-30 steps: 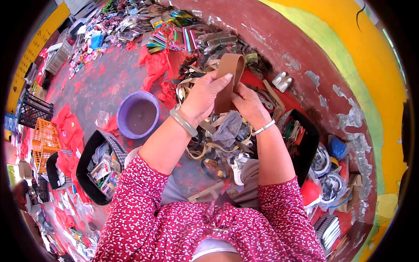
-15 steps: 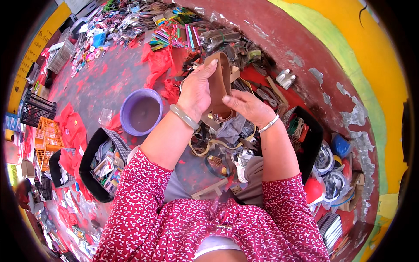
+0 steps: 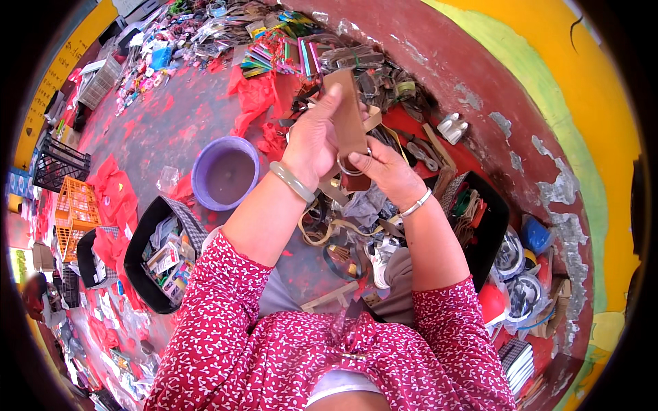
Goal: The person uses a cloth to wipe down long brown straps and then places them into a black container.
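A wide brown belt (image 3: 348,113) is held up in front of me, above a heap of belts and straps (image 3: 336,236) on the floor. My left hand (image 3: 312,140) closes round the belt's left side, its thumb lying along the flat brown face. At the belt's lower end, my right hand (image 3: 389,171) pinches it with the thumb on top, close to a pale metal ring (image 3: 349,168). Most of the left fingers are hidden behind the belt. A grey cloth (image 3: 363,205) lies in the heap below my right hand.
To the left stands a purple bucket (image 3: 251,161). Black bins stand at the left (image 3: 140,236) and right (image 3: 497,226), holding small goods. Wrapped wheel-like parts (image 3: 524,291) lie by the peeling red wall (image 3: 493,75). An orange crate (image 3: 75,216) stands far left.
The belt has turned so its flat face shows more, and its looped upper end no longer shows. The pale ring at its lower end is now visible. My right hand has shifted slightly.
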Motion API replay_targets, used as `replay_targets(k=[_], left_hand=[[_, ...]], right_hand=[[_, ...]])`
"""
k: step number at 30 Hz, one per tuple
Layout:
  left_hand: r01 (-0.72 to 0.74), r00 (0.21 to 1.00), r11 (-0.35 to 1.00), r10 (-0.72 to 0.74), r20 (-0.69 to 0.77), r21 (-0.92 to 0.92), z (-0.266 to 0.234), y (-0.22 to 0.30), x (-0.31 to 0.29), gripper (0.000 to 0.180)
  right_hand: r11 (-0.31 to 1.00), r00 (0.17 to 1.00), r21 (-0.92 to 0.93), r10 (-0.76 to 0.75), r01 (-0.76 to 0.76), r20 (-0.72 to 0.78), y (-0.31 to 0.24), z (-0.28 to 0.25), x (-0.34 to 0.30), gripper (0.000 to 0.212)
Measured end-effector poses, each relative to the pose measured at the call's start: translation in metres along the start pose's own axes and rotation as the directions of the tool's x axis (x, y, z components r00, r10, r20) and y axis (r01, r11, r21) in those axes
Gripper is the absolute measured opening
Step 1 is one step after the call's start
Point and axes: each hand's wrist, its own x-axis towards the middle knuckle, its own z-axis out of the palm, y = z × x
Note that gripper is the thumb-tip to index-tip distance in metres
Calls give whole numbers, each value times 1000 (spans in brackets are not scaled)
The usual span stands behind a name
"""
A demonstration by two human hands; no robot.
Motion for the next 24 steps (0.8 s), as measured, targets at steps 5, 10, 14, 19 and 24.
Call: replay_targets(k=[5,10,14,19,24], left_hand=[[93,992,986,-104,73,137,6,-4,-5,31],[-87,968,988,54,244,127,34,27,-17,27],[-217,921,976,191,340,37,56,62,-38,29],[-190,844,974,225,487,-121,57,83,-49,34],[-193,883,979,148,446,58,50,86,-48,36]], right_hand=[[994,997,95,55,-50,-50,-13,-2,-5,29],[998,984,-65,27,-16,174,1,-8,-2,30],[892,961,-446,180,-70,210,19,-13,5,23],[799,983,-575,176,-177,-58,35,-19,10,28],[756,890,-615,-100,-222,-444,37,-59,17,24]])
